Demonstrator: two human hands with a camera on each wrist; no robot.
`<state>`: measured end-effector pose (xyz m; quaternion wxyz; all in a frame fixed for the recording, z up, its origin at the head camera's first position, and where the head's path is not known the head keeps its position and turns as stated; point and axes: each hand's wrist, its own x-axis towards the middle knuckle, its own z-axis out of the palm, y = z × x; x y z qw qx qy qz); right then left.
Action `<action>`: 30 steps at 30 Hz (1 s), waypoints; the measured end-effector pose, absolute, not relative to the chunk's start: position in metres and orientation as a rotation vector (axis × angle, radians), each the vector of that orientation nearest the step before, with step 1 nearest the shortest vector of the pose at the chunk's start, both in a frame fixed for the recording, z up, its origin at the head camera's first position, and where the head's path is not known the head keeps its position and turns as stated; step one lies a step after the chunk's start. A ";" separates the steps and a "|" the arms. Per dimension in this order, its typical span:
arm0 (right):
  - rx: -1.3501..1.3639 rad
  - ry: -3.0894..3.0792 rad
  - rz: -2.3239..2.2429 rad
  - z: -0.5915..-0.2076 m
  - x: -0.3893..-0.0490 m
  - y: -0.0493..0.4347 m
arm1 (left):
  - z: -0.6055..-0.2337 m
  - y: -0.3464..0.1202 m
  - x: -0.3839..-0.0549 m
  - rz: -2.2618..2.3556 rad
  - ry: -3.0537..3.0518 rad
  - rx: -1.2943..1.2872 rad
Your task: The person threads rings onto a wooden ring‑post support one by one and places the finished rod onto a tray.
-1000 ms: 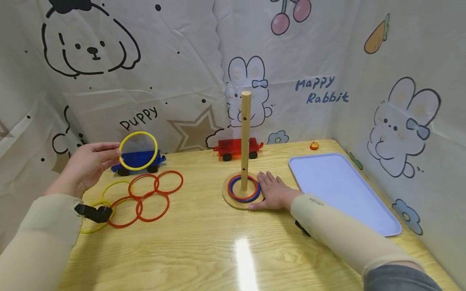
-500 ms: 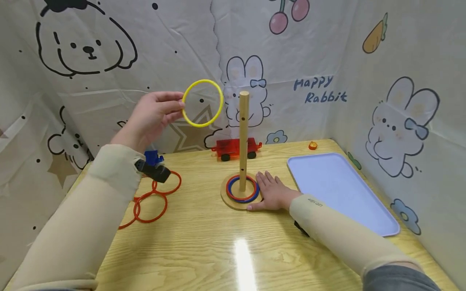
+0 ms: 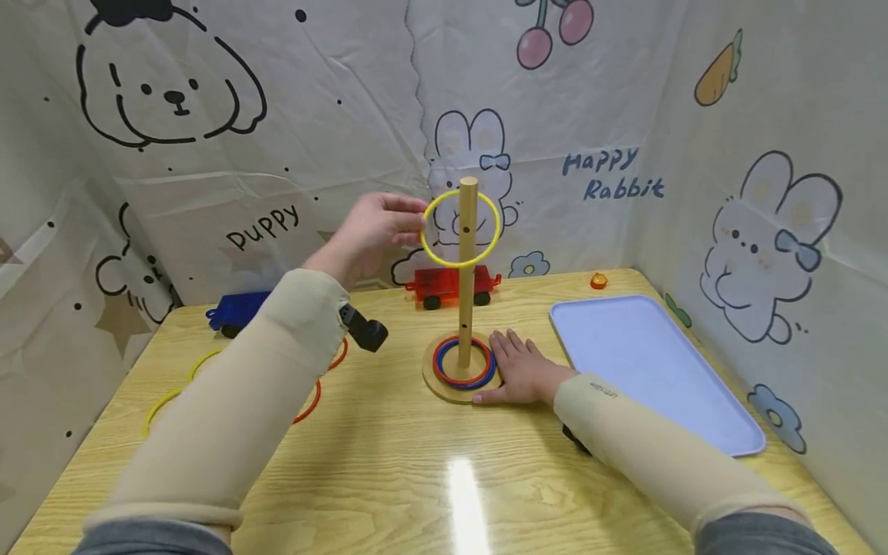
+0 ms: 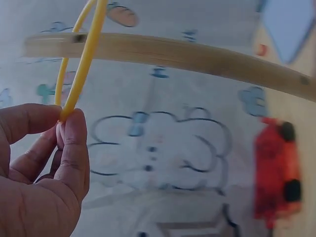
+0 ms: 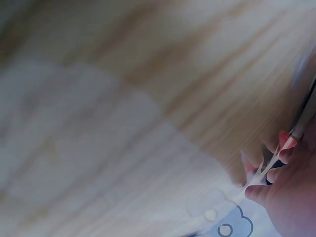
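Observation:
My left hand [image 3: 381, 227] pinches a yellow ring [image 3: 444, 264] by its left edge, between thumb and fingers. The ring is tilted and encircles the upper part of an upright wooden post [image 3: 466, 293]; its lower edge crosses in front, its upper edge behind. The pinch shows close up in the left wrist view, with the yellow ring [image 4: 88, 54] around the post [image 4: 163, 52]. At the post's foot, a red ring [image 3: 444, 379] and a blue ring [image 3: 494, 368] lie on the round base [image 3: 444, 393]. My right hand [image 3: 519, 370] rests flat at the base's right edge, fingers spread.
Yellow rings [image 3: 163, 398] and red rings [image 3: 317, 397] lie on the table's left, partly hidden by my left forearm. Behind are a blue toy wagon [image 3: 236, 310] and a red one [image 3: 437, 285]. A lilac tray [image 3: 645, 362] and small orange piece [image 3: 599, 280] are right.
My left hand has carried the yellow ring rightward, up from the left side of the table, then slightly down around the post's upper part. The right hand has stayed at the base.

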<state>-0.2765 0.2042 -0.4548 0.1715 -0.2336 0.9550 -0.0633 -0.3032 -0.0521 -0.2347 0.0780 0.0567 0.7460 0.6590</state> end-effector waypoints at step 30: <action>-0.626 2.699 -0.180 -0.451 -0.276 0.200 | -0.423 -0.066 -0.282 1.902 2.178 -0.044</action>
